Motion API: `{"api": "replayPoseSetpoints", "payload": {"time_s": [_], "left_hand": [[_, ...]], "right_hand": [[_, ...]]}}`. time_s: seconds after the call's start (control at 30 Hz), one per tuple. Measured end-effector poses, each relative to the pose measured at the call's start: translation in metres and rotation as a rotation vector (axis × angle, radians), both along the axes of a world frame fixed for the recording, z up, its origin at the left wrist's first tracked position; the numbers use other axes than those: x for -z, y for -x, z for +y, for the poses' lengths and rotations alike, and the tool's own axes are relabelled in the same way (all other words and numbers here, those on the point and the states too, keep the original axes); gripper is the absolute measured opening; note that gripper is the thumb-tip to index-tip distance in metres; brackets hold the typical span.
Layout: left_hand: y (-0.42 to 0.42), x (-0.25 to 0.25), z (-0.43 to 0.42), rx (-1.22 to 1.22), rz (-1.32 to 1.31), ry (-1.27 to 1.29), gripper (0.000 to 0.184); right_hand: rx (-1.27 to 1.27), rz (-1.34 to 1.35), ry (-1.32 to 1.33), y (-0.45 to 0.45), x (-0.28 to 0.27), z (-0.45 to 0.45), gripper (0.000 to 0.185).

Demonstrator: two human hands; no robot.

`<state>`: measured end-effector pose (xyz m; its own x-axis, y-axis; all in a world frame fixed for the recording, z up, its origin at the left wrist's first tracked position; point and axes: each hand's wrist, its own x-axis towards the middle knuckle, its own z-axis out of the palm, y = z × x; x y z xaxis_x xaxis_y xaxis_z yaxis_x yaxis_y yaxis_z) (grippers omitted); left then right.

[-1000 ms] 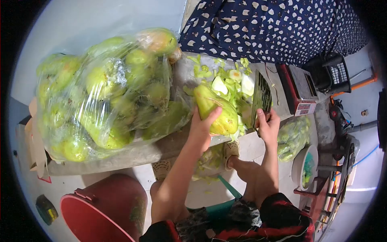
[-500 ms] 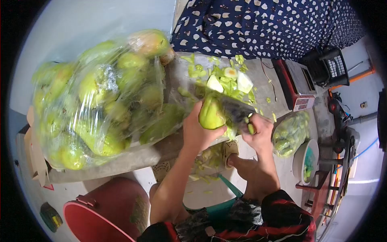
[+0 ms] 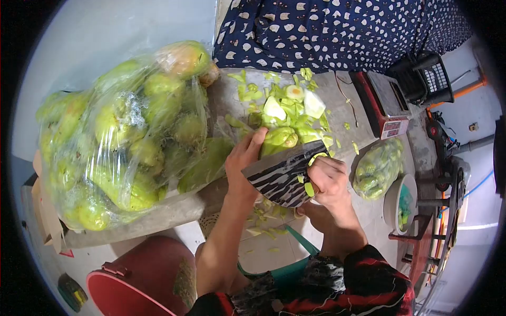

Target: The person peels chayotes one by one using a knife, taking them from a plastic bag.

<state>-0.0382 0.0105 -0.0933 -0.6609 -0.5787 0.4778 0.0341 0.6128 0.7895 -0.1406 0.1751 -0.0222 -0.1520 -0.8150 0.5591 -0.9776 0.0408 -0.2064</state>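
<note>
My left hand is wrapped round a large pale green fruit, chayote-like with a knobbly end. In my right hand is a broad-bladed knife with dark, streaky markings; green peel strips cling to it near the fist. Its wide blade lies across the near side of the fruit and hides part of it. Just beyond, a pile of green peelings and white-fleshed cut pieces rests on the concrete slab.
A big clear plastic bag of green fruit fills the slab's left side. To the right are a red scale, a smaller bag, a white bucket and a black basket. A red bin stands below; a patterned cloth hangs behind.
The knife has come toward me and down, its broad face now turned to view. My left hand and the fruit have shifted slightly, and the fruit's knobbly end shows.
</note>
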Motion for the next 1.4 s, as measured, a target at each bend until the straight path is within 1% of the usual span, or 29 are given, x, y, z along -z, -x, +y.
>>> {"api": "replayPoseSetpoints", "payload": {"time_s": [0.13,0.23,0.27,0.3,0.33,0.37,0.4,0.47,0.5,0.53,0.6,0.63,0.7,0.73,0.8,0.83,0.87,0.9,0.93,1.0,1.07,1.13,1.17,1.2,1.27,1.3,1.33,1.37,1.4], "left_hand": [[0.000,-0.003,-0.002,-0.003,0.018,0.038,0.052],[0.001,0.000,-0.003,-0.012,0.031,0.039,0.056],[-0.001,0.000,-0.004,-0.005,-0.009,0.049,0.061],[-0.003,-0.002,-0.003,0.007,-0.052,0.057,0.066],[-0.006,-0.019,0.000,-0.037,-0.155,0.029,0.066],[-0.006,-0.021,0.001,-0.030,-0.153,0.019,0.069],[-0.005,-0.022,0.001,-0.029,-0.145,0.009,0.072],[-0.004,-0.023,0.002,-0.020,-0.130,0.006,0.071],[-0.003,-0.023,0.004,-0.005,-0.122,-0.007,0.070],[-0.002,-0.022,0.007,0.001,-0.124,-0.010,0.070],[0.002,-0.021,0.007,0.021,-0.128,-0.144,0.070],[0.003,-0.023,0.007,0.025,-0.127,-0.138,0.070],[0.003,-0.029,0.005,0.086,-0.274,-0.534,0.069],[0.004,-0.024,0.005,0.085,-0.271,-0.530,0.069],[0.007,-0.009,0.005,0.179,-0.147,-0.764,0.065],[0.006,-0.009,0.006,0.180,-0.151,-0.766,0.065],[0.006,-0.011,0.007,0.200,-0.100,-0.867,0.065],[0.007,-0.016,0.007,0.217,-0.045,-0.966,0.066],[0.009,-0.019,0.006,0.219,-0.044,-0.964,0.066],[0.006,-0.023,0.000,0.416,0.652,-1.548,0.067],[-0.001,-0.014,0.000,0.449,0.611,-1.396,0.065],[0.003,0.006,0.013,0.441,0.376,-1.491,0.069],[0.005,0.012,0.020,0.253,0.240,-1.381,0.084],[0.003,0.008,0.018,0.245,0.240,-1.382,0.084],[-0.001,-0.005,0.011,0.314,0.202,-1.449,0.097],[-0.003,-0.012,0.008,0.338,0.183,-1.473,0.102],[-0.004,-0.020,0.004,0.366,0.190,-1.329,0.102],[-0.002,-0.024,0.000,0.392,0.209,-1.181,0.102],[0.000,-0.016,0.000,0.391,0.214,-1.181,0.102]], "right_hand": [[-0.002,0.005,-0.010,-0.002,-0.003,-0.003,0.018],[0.017,0.001,-0.034,-0.002,-0.003,0.000,0.019],[0.035,-0.008,-0.052,-0.001,-0.003,0.001,0.019],[0.153,0.009,-0.098,0.009,0.006,0.002,0.020],[0.274,0.024,-0.142,0.023,0.022,0.003,0.021],[0.453,-0.129,-0.226,0.040,0.034,0.009,0.024],[0.450,-0.120,-0.216,0.050,0.036,0.016,0.024],[0.609,-0.243,-0.223,0.059,0.040,0.025,0.020],[0.594,-0.211,-0.177,0.057,0.036,0.026,0.020],[0.600,-0.213,-0.180,0.056,0.036,0.028,0.020],[0.626,-0.188,-0.226,0.058,0.035,0.026,0.023],[0.630,-0.189,-0.220,0.057,0.033,0.026,0.023],[0.590,-0.223,-0.145,0.052,0.027,0.024,0.020],[0.588,-0.221,-0.140,0.048,0.018,0.024,0.020],[0.557,-0.366,0.051,0.037,-0.004,0.025,0.020],[0.580,-0.433,0.117,0.035,-0.007,0.024,0.020],[0.586,-0.435,0.118,0.039,-0.005,0.022,0.020],[0.634,-0.435,-0.003,0.047,0.000,0.020,0.019],[0.679,-0.436,-0.124,0.053,0.007,0.018,0.019],[0.702,-0.456,-0.110,0.053,0.017,0.021,0.016],[0.723,-0.568,-0.028,0.053,0.015,0.025,0.016],[0.706,-0.527,-0.032,0.057,0.017,0.022,0.015],[0.700,-0.493,-0.039,0.057,0.020,0.021,0.015],[0.694,-0.496,-0.042,0.052,0.018,0.019,0.015],[0.543,-0.447,-0.001,0.039,0.011,0.017,0.016],[0.470,-0.333,0.022,0.038,0.018,0.019,0.019],[0.475,-0.334,0.022,0.036,0.021,0.022,0.019],[0.352,-0.237,0.027,0.037,0.022,0.022,0.020],[0.229,-0.144,0.028,0.036,0.022,0.022,0.022]]}}
